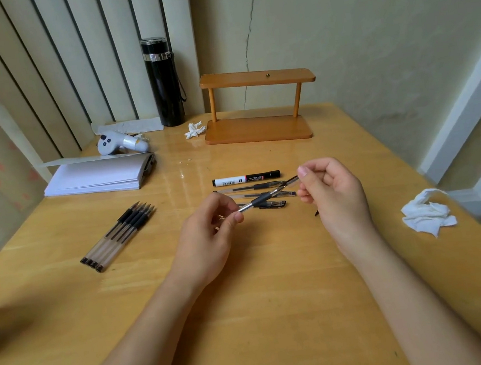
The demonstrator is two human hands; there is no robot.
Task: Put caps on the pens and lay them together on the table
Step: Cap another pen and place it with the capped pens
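A clear gel pen with a black grip (261, 200) is held slanted above the wooden table (261, 286). My left hand (209, 231) pinches its rear end. My right hand (332, 190) pinches the cap (290, 181) at its tip end. Behind the held pen lie capped pens (252, 187) side by side with a black-and-white marker (246, 178). A loose black cap (272, 205) rests just below them. To the left, several uncapped pens (118, 236) lie bundled in a diagonal row, tips pointing up and right.
A wooden two-tier stand (257, 106) and a black flask (163, 81) stand at the back. A stack of white paper (96, 177) and a white controller (120, 142) sit back left. Crumpled tissues lie at the right edge (426, 214) and near the stand (195, 129).
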